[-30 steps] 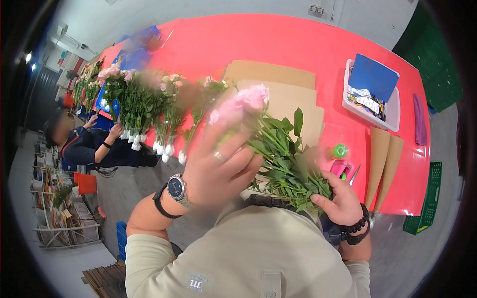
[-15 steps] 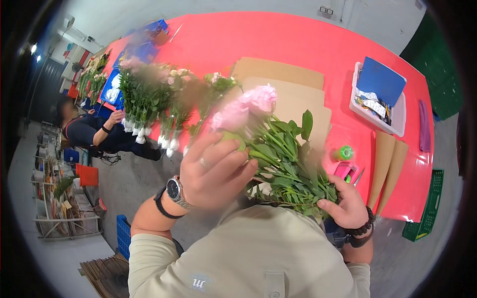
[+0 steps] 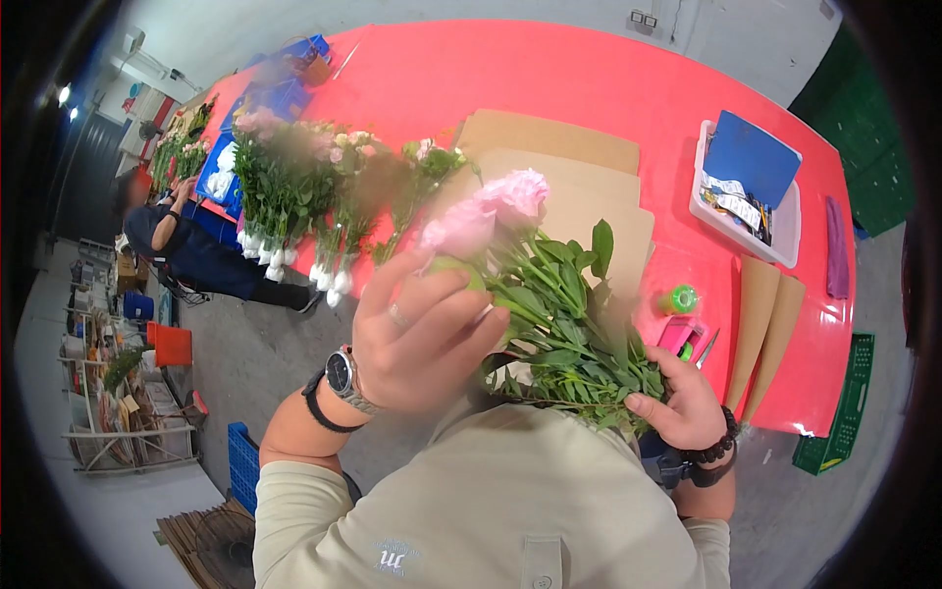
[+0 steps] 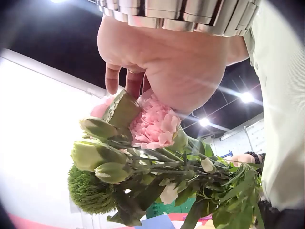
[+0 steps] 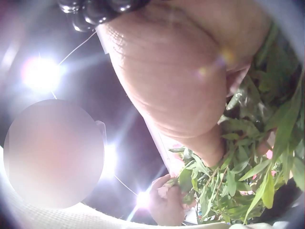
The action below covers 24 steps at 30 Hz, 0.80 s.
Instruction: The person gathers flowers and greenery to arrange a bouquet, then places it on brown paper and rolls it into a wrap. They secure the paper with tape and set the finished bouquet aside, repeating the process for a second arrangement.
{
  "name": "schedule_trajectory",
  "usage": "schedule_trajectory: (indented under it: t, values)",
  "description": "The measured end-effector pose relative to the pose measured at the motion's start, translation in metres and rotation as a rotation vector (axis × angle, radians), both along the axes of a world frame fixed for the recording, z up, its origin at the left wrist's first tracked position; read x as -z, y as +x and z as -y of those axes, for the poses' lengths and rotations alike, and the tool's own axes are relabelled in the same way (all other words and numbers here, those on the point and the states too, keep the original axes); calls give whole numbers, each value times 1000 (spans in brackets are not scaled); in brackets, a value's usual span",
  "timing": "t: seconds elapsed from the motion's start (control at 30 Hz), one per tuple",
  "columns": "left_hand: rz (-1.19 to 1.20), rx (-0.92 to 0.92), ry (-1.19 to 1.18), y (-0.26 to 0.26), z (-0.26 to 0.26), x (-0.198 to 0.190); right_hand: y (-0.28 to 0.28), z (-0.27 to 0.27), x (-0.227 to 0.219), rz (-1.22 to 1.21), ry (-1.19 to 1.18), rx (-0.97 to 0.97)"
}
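Observation:
A bouquet (image 3: 564,339) of leafy stems with pink blooms (image 3: 515,196) is held slantwise before the chest. My left hand (image 3: 422,329) curls its fingers round the flower heads at the upper end. In the left wrist view a ruffled pink carnation (image 4: 155,125) and a speckled green piece (image 4: 123,110) lie against those fingers. Pale green buds (image 4: 88,155) and a fuzzy green ball flower (image 4: 90,191) stick out below them. At the lower end my right hand (image 3: 687,398) grips the stems, thumb toward me; leaves (image 5: 233,176) cover its fingertips in the right wrist view.
On the red table (image 3: 549,69) lie brown paper sheets (image 3: 559,182), flower bunches (image 3: 285,187), green tape (image 3: 679,299), a pink box (image 3: 679,336) and paper cones (image 3: 760,334). A white bin (image 3: 702,191) stands farther back. Another person (image 3: 216,250) stands at far left.
The head view has shifted slightly, and the bouquet sits a little farther right in it. Both hands keep their hold. The other person has turned and reaches toward the table's far end.

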State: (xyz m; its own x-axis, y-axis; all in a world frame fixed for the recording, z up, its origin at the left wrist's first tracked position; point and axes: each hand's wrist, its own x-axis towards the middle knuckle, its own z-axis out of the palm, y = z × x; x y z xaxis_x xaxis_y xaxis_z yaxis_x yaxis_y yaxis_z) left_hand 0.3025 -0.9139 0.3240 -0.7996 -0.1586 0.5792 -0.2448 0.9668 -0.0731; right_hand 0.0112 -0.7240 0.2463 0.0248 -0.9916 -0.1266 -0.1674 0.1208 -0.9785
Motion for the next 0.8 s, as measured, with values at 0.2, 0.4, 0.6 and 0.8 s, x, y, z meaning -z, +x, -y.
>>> schedule_trajectory:
  t: [0.2, 0.4, 0.6, 0.8]
  values:
    - [72, -79, 88, -3, 1, -5, 1, -1, 3, -44, -5, 2]
    - [104, -70, 128, -4, -2, -11, 0, -4, 3, -22, 0, -18]
    - [99, -63, 92, -1, -2, -9, 0, -4, 7, -10, -9, -29]
    - [68, -70, -18, 2, -3, -5, 1, -4, 8, -55, -12, -33]
